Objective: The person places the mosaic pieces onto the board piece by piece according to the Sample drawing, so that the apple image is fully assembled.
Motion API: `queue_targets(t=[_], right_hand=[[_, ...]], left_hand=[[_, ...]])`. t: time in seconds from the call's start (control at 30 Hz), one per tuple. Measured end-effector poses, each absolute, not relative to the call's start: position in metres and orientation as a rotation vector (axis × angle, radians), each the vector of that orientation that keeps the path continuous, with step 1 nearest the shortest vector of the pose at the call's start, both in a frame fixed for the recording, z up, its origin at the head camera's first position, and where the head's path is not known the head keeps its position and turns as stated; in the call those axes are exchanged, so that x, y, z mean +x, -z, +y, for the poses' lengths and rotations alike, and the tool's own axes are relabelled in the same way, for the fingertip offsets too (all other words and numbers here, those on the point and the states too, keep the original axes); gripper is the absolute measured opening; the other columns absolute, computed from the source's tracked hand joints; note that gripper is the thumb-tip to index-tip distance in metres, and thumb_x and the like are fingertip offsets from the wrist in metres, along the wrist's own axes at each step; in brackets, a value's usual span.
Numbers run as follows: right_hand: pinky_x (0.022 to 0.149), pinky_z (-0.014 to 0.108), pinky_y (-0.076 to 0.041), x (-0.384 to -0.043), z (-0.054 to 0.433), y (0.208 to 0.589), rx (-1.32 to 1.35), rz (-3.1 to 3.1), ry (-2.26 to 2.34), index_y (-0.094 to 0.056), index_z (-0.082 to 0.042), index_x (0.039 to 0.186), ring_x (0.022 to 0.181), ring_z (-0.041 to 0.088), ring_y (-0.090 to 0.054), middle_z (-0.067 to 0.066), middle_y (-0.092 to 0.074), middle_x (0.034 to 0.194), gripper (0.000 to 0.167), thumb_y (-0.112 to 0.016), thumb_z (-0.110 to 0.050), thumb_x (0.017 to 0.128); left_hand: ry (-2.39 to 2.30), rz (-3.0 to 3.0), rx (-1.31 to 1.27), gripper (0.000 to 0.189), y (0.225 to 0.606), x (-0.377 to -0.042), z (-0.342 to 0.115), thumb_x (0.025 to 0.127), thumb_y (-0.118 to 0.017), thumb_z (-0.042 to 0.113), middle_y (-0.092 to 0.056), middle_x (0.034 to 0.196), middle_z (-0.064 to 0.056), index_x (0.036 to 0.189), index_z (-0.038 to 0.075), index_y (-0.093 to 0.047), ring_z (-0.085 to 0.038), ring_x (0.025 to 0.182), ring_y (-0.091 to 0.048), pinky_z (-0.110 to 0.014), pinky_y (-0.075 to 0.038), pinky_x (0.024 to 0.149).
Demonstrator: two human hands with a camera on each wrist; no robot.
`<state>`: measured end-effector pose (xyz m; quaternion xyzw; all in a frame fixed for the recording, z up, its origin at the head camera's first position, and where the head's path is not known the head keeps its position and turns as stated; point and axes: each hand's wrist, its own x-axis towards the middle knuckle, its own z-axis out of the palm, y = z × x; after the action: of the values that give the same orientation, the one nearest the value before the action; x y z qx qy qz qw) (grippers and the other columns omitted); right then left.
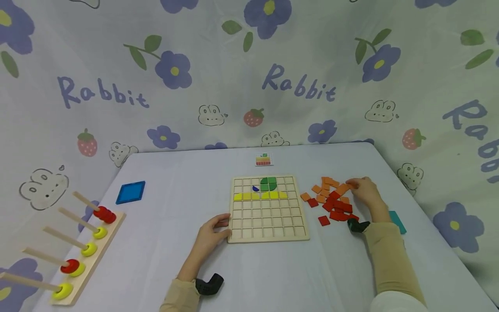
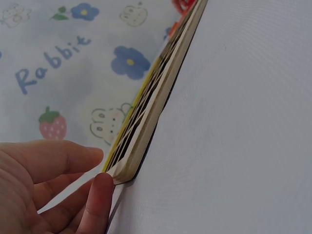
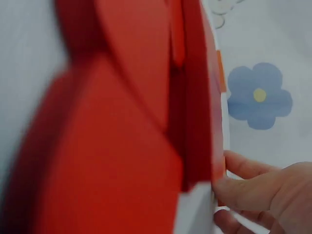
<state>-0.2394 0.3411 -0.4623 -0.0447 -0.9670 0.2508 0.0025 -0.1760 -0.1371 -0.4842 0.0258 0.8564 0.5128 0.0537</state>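
A square wooden grid board (image 1: 265, 221) lies mid-table. Green pieces (image 1: 268, 184), a small blue piece (image 1: 255, 188) and a row of yellow tiles (image 1: 247, 196) sit in its upper part. My left hand (image 1: 212, 235) is at the board's left edge, its fingers extended and touching the rim near a corner in the left wrist view. Right of the board is a loose pile of orange tiles (image 1: 325, 186) and red tiles (image 1: 343, 207). My right hand (image 1: 366, 192) reaches over the pile's far right side, thumb and finger pinching an orange tile (image 3: 224, 168).
A small picture card (image 1: 264, 159) lies beyond the board. At the left stands a wooden peg rack (image 1: 95, 255) with red and yellow rings, near a blue tray (image 1: 130, 192). A teal piece (image 1: 397, 222) lies partly behind my right forearm.
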Motion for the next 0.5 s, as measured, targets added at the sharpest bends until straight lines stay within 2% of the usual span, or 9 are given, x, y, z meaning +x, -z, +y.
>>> queue_targets(t=[0.1,0.17,0.27,0.4,0.5], right_hand=[[0.076,0.055,-0.042,-0.236,0.342,0.458,-0.157,-3.034,-0.755,-0.056,0.01,0.111,0.096,0.048,-0.044,0.034,-0.049,0.102,0.03,-0.051,-0.008,0.088],[0.077,0.055,-0.042,-0.234,0.342,0.454,-0.191,-3.029,-0.792,-0.053,0.012,0.113,0.096,0.048,-0.046,0.035,-0.05,0.103,0.033,-0.051,-0.01,0.088],[0.083,0.056,-0.043,-0.231,0.338,0.449,-0.236,-2.999,-0.898,-0.049,0.011,0.119,0.102,0.048,-0.046,0.036,-0.049,0.112,0.038,-0.05,-0.014,0.091],[0.092,0.057,-0.041,-0.23,0.319,0.44,-0.235,-2.901,-1.201,-0.042,0.005,0.131,0.113,0.047,-0.042,0.035,-0.042,0.127,0.043,-0.047,-0.021,0.097],[0.094,0.053,-0.043,-0.232,0.297,0.433,-0.184,-2.798,-1.494,-0.038,0.001,0.135,0.113,0.045,-0.045,0.031,-0.04,0.129,0.047,-0.049,-0.023,0.096]], left_hand=[[-1.57,2.592,0.085,0.043,0.484,-0.177,-0.137,0.077,-0.068,0.007,-0.064,0.107,-0.005,0.119,0.008,-0.061,-0.021,0.101,-0.058,-0.025,-0.048,0.075],[-1.579,2.585,0.085,0.043,0.484,-0.177,-0.137,0.077,-0.068,0.006,-0.064,0.107,-0.006,0.119,0.008,-0.061,-0.021,0.101,-0.058,-0.026,-0.048,0.075],[-1.583,2.581,0.085,0.042,0.484,-0.177,-0.138,0.077,-0.068,0.006,-0.064,0.107,-0.006,0.118,0.008,-0.061,-0.021,0.101,-0.058,-0.026,-0.048,0.075],[-1.582,2.582,0.083,0.042,0.484,-0.176,-0.138,0.077,-0.068,0.006,-0.064,0.106,-0.005,0.118,0.008,-0.061,-0.02,0.101,-0.058,-0.026,-0.048,0.076],[-1.584,2.584,0.085,0.042,0.483,-0.176,-0.138,0.077,-0.068,0.006,-0.065,0.106,-0.005,0.118,0.009,-0.061,-0.02,0.101,-0.058,-0.026,-0.047,0.075]])
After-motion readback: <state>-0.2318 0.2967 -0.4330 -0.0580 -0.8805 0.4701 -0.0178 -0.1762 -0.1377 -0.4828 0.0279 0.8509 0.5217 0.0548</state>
